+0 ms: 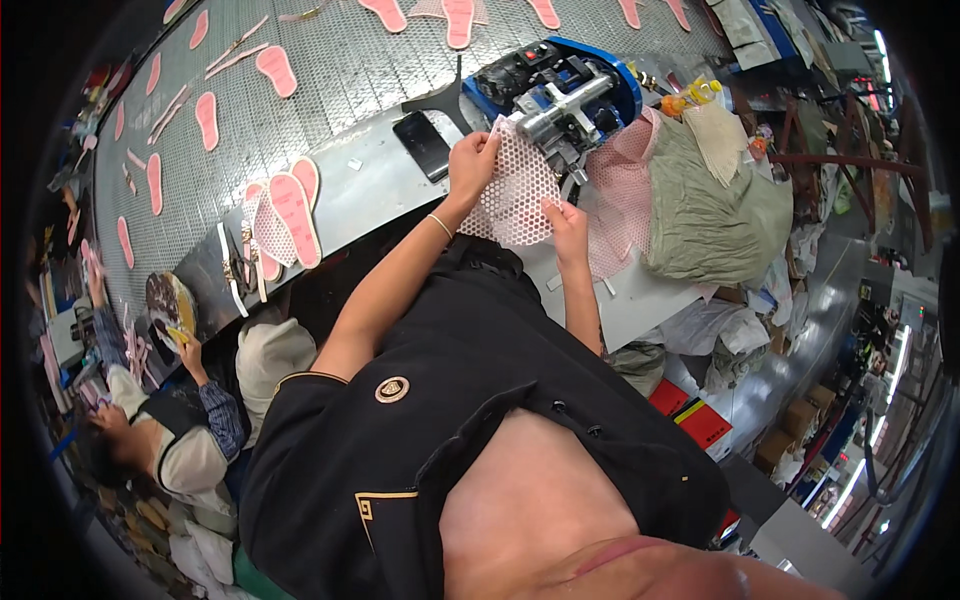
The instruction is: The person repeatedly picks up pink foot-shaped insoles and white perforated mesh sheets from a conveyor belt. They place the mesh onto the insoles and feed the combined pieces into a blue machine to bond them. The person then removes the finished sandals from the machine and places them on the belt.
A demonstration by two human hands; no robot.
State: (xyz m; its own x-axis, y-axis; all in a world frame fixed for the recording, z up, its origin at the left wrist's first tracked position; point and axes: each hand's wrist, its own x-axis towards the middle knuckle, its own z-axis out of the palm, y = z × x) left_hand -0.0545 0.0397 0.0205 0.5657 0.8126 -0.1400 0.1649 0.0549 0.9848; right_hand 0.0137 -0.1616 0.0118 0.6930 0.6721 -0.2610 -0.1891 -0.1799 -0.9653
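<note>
A pale pink sheet with round holes (512, 195) is stretched between my two hands, in front of a machine with a blue casing and metal rollers (565, 105). My left hand (472, 168) pinches its upper left corner. With thumb and fingers closed, my right hand (568, 232) grips its right edge lower down. More pink perforated material (615, 195) lies just right of my right hand, beside a heap of grey-green cloth (695, 215). A black phone (422, 145) rests on the metal table edge, left of my left hand.
Pink insoles (292, 215) are stacked at the near edge of a mesh conveyor (340, 75), with several more spread over it. Straps (237, 265) hang over that edge. At the left a co-worker (190, 440) holds something yellow. A yellow bottle (700, 92) stands behind the cloth.
</note>
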